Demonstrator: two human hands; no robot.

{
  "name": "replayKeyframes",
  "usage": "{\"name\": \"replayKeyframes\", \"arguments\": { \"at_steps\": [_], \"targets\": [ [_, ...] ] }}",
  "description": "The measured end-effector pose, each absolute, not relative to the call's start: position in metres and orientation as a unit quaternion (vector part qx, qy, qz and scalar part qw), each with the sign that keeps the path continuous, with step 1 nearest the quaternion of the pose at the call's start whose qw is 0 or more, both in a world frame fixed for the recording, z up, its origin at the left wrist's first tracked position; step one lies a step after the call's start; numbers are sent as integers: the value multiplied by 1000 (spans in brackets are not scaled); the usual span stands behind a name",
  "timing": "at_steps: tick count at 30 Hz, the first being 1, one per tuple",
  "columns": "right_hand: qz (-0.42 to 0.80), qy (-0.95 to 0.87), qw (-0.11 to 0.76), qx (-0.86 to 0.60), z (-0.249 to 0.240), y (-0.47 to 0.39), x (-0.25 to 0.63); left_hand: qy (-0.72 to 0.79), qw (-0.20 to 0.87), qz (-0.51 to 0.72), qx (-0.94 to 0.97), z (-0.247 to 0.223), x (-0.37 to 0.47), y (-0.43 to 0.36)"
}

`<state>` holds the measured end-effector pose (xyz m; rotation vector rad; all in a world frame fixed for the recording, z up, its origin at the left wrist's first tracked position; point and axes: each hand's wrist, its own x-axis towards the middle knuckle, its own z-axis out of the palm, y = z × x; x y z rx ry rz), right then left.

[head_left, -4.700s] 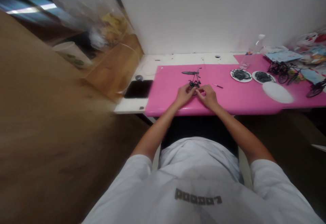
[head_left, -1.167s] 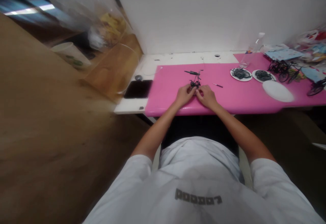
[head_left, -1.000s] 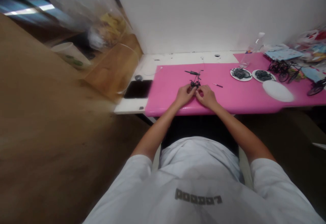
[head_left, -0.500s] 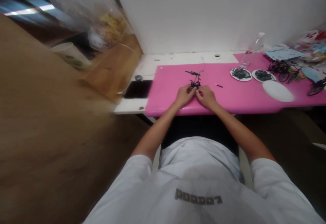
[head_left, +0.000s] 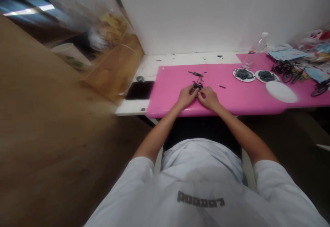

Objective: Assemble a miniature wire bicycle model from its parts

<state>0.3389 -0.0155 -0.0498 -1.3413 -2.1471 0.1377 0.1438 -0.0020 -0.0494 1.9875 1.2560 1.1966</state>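
Observation:
A small black model bicycle (head_left: 198, 79) is on the pink mat near its front edge, its far wheel and handlebar pointing away from me. My left hand (head_left: 187, 96) is closed on its near end from the left, thumb towards the middle. From the right, my right hand (head_left: 209, 97) pinches the same near end, its fingertips close to the left thumb. What exactly lies between the fingertips is too small to make out. To the right of the hands lies a small screwdriver (head_left: 220, 86) with a dark handle.
Two white plates, a left plate (head_left: 253, 79) and a right plate (head_left: 276, 78), hold dark parts. Beside them are a white oval lid or plate (head_left: 281, 92), a clear bottle (head_left: 254, 50) and several model bicycles (head_left: 287, 71). On the left lie a black tablet-like slab (head_left: 140, 90) and a cardboard box (head_left: 113, 68).
The right fingertips have shifted very slightly at the near end of the model bicycle. Everything else stays in place.

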Motion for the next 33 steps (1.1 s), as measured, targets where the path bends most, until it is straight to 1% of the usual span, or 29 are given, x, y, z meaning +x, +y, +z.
{"name": "replayKeyframes", "arguments": {
  "at_steps": [33],
  "targets": [
    [59,-815,278,-504,-49,-17,337,462,244,436,732,-54,143,2]
  ]
}}
